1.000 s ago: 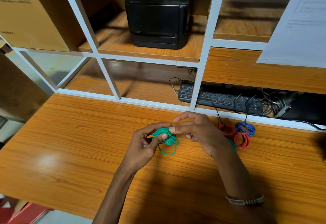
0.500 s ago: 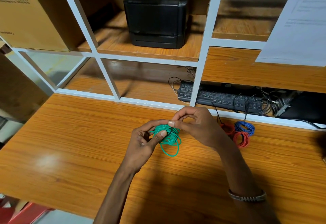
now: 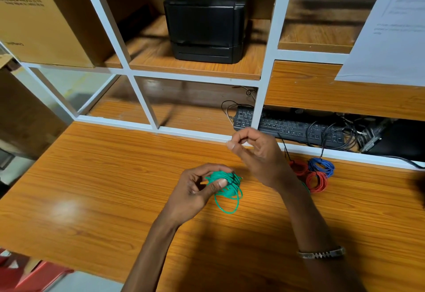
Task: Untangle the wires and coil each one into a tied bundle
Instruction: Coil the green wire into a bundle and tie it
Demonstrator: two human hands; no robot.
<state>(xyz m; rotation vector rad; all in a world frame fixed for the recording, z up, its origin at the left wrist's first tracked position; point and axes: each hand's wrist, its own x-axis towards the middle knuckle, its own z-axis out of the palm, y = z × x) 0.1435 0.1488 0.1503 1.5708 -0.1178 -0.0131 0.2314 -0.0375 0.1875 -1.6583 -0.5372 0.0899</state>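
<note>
My left hand (image 3: pixel 197 190) pinches the thin, glossy green wire coil (image 3: pixel 226 187) between thumb and curled fingers; my right hand (image 3: pixel 257 153), fingertips pinched together, hovers at 1 o'clock.

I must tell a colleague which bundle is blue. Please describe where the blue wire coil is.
On the wooden desk, look at the far edge below the black keyboard. A small group of coils lies there right of the right hand. The blue wire coil is farthest back and right, beside two red coils.

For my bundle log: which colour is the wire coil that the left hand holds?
Green. The wire coil in the left hand shows best in the head view.
</note>
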